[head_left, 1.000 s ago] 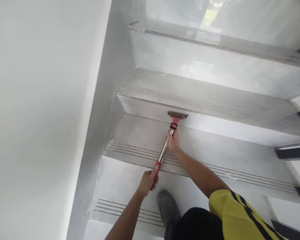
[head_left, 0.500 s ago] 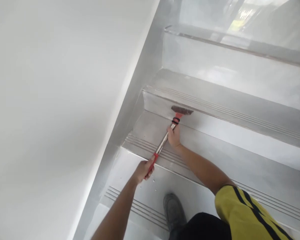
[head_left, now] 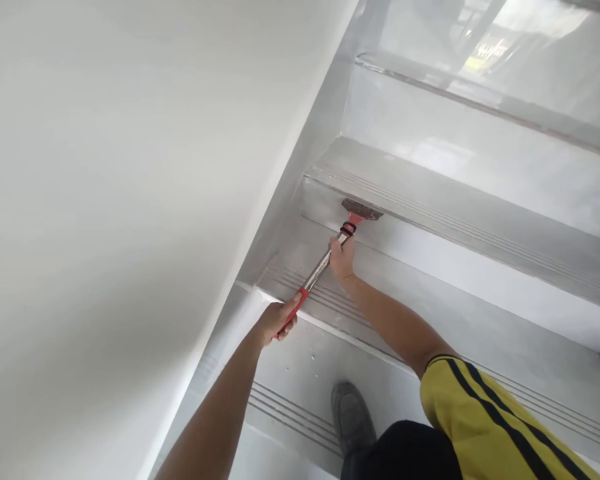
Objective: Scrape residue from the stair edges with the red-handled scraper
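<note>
A long scraper (head_left: 325,260) with a metal shaft, red grip and flat blade (head_left: 361,209) is held in both hands. My left hand (head_left: 276,320) is closed around the red end of the handle. My right hand (head_left: 342,257) grips the shaft just below the red blade holder. The blade presses against the riser of a grey stair step (head_left: 430,250), right under the step's grooved nosing. My right arm wears a yellow sleeve with black stripes (head_left: 485,427).
Grey staircase steps (head_left: 460,333) with grooved nosings rise ahead. A white wall (head_left: 105,200) fills the left side, edged by a grey skirting (head_left: 300,173). My dark shoe (head_left: 351,417) stands on a lower step. Small white flecks lie on that tread.
The view has shifted, so the wall fills more of the left. The scraper and both hands have moved slightly up and left along the riser, the blade still under the nosing.
</note>
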Tool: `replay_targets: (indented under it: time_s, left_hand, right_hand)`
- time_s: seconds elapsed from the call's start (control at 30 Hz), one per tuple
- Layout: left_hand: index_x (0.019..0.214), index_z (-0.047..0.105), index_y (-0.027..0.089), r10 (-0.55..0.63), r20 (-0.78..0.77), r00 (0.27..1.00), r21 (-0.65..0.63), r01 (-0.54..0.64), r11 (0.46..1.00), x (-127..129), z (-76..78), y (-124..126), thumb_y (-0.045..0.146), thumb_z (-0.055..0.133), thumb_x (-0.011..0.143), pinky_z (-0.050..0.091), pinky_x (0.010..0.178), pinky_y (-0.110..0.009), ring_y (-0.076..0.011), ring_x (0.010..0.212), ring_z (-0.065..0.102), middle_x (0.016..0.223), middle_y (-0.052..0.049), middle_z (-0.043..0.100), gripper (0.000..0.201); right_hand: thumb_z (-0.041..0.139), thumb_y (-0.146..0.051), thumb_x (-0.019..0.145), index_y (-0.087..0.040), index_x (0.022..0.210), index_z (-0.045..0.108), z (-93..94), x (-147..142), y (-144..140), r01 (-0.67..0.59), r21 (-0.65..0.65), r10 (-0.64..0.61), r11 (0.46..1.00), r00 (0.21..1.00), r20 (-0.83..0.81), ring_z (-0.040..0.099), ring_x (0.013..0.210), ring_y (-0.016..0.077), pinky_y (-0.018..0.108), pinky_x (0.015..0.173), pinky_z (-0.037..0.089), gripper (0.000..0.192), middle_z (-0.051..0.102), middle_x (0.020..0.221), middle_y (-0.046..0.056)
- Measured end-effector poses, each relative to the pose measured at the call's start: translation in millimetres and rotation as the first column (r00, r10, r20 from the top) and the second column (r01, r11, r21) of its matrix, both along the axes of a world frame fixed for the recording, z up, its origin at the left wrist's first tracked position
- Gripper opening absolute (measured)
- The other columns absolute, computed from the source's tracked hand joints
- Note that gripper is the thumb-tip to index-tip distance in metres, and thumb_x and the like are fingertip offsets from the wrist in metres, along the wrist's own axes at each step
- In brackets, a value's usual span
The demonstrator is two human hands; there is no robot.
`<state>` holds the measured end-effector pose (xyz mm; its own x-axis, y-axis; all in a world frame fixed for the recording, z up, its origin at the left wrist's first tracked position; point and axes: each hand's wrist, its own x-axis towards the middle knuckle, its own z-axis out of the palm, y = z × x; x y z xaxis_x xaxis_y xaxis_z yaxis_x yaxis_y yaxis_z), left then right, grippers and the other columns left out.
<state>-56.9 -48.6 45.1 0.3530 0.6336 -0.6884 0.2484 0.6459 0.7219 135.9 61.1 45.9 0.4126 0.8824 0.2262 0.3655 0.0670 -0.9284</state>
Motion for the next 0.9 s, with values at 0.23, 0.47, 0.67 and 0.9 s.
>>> replay_targets:
  time_s: [0.23,0.47,0.67,0.9]
  left_hand:
    - [0.051,0.047,0.017,0.007,0.006,1.000,0.005,-0.007,1.000,-11.6,-3.3,9.2,0.081,0.041,0.061,0.016,0.034,-0.022,-0.0066,0.029,0.030,0.037,0.005,0.038,0.065]
    - [0.059,0.052,0.019,0.016,-0.210,0.978,0.170,0.021,0.985,-20.6,3.3,1.4,0.076,0.040,0.068,0.028,0.040,-0.024,-0.0114,0.037,0.042,0.044,0.003,0.047,0.059]
    - [0.089,0.056,0.023,0.241,-0.596,0.766,0.597,0.223,0.771,-25.3,-1.9,-11.1,0.060,0.038,0.083,0.035,0.057,-0.025,-0.0200,0.066,0.059,0.068,-0.003,0.063,0.042]
    - [0.126,0.043,0.023,0.341,-0.544,0.767,0.658,0.138,0.740,-33.4,-15.8,-9.3,0.058,0.044,0.082,0.041,0.060,-0.025,-0.0198,0.065,0.063,0.073,-0.002,0.066,0.056]
  right_hand:
    - [0.046,-0.034,0.076,-0.021,0.082,0.033,3.9,-13.3,7.7,0.087,-0.013,-0.086,0.996,0.996,0.009,0.041,0.072,0.0147,0.030,0.070,0.036,0.019,0.043,0.075,-0.001]
    - [0.045,-0.033,0.076,-0.021,0.084,0.033,3.5,-24.9,10.6,0.070,-0.047,-0.070,0.996,0.998,-0.004,0.042,0.071,0.0156,0.031,0.069,0.036,0.019,0.044,0.074,-0.001]
    - [0.046,-0.032,0.078,-0.022,0.083,0.030,11.7,-36.0,23.0,0.081,-0.005,-0.081,0.997,0.996,0.035,0.041,0.078,0.0161,0.032,0.077,0.035,0.019,0.045,0.080,0.001]
    - [0.047,-0.032,0.077,-0.021,0.083,0.031,7.4,-45.2,27.3,0.036,-0.061,-0.035,0.997,0.999,0.023,0.040,0.077,0.0165,0.034,0.079,0.035,0.021,0.043,0.079,0.001]
